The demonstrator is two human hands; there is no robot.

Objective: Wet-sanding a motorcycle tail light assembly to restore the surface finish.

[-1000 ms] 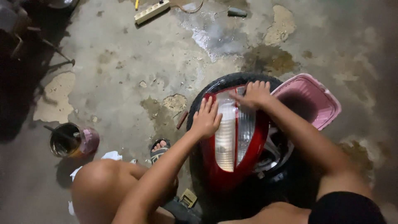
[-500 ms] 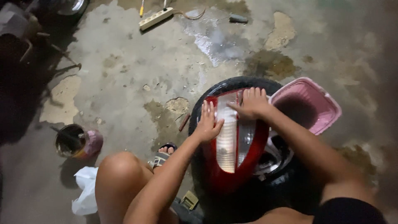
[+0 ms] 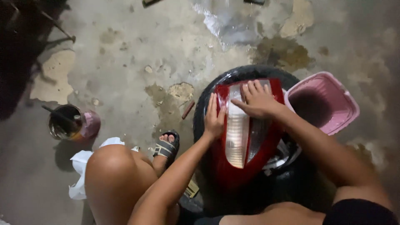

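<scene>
A red and clear car tail light [image 3: 246, 137] lies on top of a black tyre [image 3: 233, 77] on the concrete floor. My left hand [image 3: 214, 118] rests flat against the light's left edge, fingers together and pointing away from me. My right hand [image 3: 256, 100] presses palm-down on the upper end of the lens, fingers spread a little. Whether there is anything under the right palm is hidden. My bare left knee [image 3: 112, 166] and a sandalled foot [image 3: 166, 146] are just left of the tyre.
A pink plastic basket [image 3: 323, 102] leans at the tyre's right side. A tin can with a stick in it [image 3: 66, 123] stands at the left, beside a white rag [image 3: 83, 166]. A wet patch [image 3: 229, 21] and a dark stain [image 3: 283, 52] mark the floor beyond the tyre.
The view has shifted, so the tyre and light sit a little lower and more central. My right hand has slid slightly across the top of the lens; the left hand stays on the edge.
</scene>
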